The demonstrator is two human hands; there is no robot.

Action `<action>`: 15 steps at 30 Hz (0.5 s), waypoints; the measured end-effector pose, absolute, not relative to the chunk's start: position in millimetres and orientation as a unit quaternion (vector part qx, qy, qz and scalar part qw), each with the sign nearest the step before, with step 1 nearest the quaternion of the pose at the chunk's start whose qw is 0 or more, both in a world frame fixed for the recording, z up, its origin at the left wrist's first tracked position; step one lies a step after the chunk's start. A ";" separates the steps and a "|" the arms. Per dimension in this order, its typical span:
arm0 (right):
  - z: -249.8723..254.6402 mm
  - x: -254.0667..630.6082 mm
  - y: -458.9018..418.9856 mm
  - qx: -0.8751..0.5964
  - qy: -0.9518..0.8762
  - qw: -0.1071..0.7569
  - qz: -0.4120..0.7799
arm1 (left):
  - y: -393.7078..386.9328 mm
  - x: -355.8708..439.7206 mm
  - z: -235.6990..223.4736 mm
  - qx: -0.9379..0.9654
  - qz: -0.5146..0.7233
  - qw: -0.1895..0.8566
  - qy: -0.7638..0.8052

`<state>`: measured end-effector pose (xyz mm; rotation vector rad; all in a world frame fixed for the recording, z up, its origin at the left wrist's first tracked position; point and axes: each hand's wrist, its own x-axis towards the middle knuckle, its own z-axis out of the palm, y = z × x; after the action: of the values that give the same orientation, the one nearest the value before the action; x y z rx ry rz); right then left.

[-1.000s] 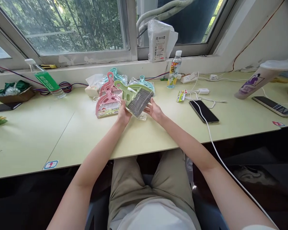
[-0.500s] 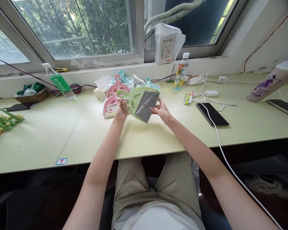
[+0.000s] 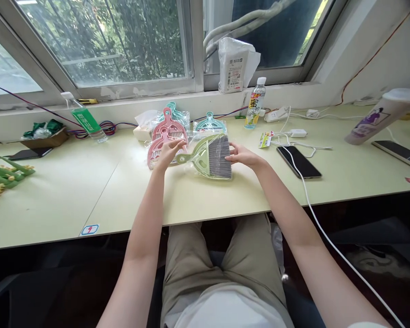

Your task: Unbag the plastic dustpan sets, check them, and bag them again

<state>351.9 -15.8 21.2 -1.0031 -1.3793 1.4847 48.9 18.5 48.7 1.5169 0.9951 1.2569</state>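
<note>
A green dustpan and brush set (image 3: 205,159) in clear plastic wrap is held low over the table, its grey bristles toward the right and its handle toward the left. My left hand (image 3: 169,154) is at the handle end, its fingers closed together, apparently on the wrap there. With thumb and fingers, my right hand (image 3: 243,156) grips the bristle-side edge. Just behind my left hand lie wrapped pink dustpan sets (image 3: 169,125), overlapping each other. Blue-green sets (image 3: 210,124) lie farther back, one of them directly behind the green set.
A tissue pack (image 3: 144,125) lies beside the pink sets. Behind are a lemon drink bottle (image 3: 254,105) and a leaning green-labelled bottle (image 3: 85,119). At right are a phone (image 3: 299,161), white cables and a tall cup (image 3: 379,116). Green plant stalks (image 3: 7,173) lie at left.
The green set has turned so its handle points left, and it is lower and slightly nearer me. My left hand has shifted left toward the handle end; my right hand has moved right.
</note>
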 end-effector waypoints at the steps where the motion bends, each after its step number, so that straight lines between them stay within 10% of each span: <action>1: 21.6 352.7 -16.8 -0.401 -0.557 0.410 0.601 | 18.8 52.2 46.7 0.613 0.494 0.465 0.405; 10: 26.0 357.8 -21.3 -0.396 -0.540 0.439 0.599 | 40.9 36.6 35.6 0.524 0.594 0.433 0.430; 15: 25.2 375.9 -13.8 -0.413 -0.451 0.572 0.547 | 51.0 -10.9 37.9 0.378 0.637 0.198 0.641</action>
<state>375.9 -13.8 25.2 -0.9677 -1.0578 1.2833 -10.9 51.0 37.9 1.0580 1.7949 1.7838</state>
